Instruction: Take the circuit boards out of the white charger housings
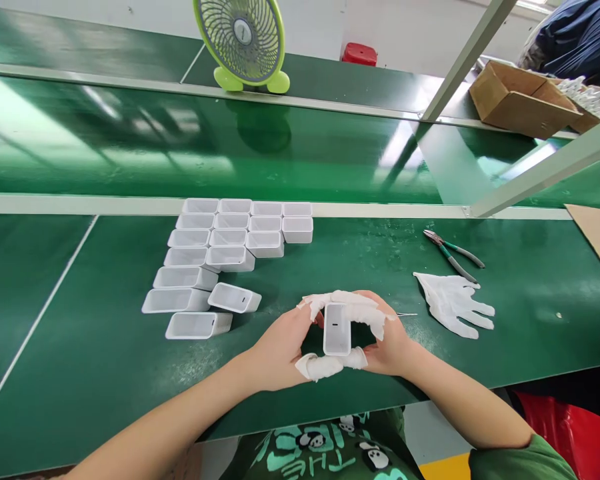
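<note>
Between my two hands is a small white plastic box (337, 330), its open side toward me and a dark slot in its bottom. My left hand (285, 347) grips it from the left, thumb below and fingers above. From the right, my right hand (387, 337) closes on the same box. White coverings wrap the fingertips and thumbs of both hands. A thin metal tip (407, 314) sticks out beyond my right hand; the rest of it is hidden. To the left, several similar white boxes (230, 257) stand in rows on the green table, with a tilted one (235, 298) near the front.
Diagonal cutters (453, 253) with green handles and a white glove (457, 303) lie to the right. Behind the table runs a green conveyor belt (180, 147). A green fan (243, 40) and a cardboard box (523, 100) stand beyond it, near another person (580, 40).
</note>
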`<state>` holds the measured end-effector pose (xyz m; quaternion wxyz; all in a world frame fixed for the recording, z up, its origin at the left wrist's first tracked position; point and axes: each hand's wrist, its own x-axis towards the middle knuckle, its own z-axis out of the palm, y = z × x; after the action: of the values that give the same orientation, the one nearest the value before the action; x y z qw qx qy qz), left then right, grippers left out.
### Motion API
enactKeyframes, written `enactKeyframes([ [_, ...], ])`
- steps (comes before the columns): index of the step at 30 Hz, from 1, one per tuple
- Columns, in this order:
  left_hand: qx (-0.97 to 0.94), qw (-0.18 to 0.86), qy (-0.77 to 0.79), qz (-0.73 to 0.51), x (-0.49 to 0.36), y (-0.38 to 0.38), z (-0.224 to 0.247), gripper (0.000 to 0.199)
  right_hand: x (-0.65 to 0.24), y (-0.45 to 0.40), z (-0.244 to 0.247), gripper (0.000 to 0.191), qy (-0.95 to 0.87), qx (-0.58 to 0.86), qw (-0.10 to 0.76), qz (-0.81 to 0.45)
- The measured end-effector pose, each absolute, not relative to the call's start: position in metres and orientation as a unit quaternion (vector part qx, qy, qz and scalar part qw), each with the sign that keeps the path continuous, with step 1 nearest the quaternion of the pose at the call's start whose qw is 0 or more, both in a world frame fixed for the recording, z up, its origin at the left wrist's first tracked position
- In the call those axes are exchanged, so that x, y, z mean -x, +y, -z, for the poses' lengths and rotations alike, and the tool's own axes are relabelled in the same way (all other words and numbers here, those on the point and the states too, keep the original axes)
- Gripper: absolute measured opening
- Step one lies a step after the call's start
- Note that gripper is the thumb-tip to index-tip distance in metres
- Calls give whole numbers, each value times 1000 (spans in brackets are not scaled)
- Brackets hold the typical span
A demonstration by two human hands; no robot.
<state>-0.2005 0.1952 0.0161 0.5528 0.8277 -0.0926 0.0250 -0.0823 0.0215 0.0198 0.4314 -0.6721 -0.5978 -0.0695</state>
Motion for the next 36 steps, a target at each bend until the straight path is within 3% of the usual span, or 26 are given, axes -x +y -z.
enactKeyframes([
  [11, -876, 456, -103, -116, 203, 195, -2, 56, 84, 17, -11, 16, -640, 675, 310, 197],
  [29, -901, 367, -119, -200, 202, 193, -3, 60, 91, 19, -8, 21, -631, 703, 284, 165],
  [36, -903, 325, -138, -246, 198, 191, -9, 45, 93, 20, -10, 21, -630, 713, 270, 147],
])
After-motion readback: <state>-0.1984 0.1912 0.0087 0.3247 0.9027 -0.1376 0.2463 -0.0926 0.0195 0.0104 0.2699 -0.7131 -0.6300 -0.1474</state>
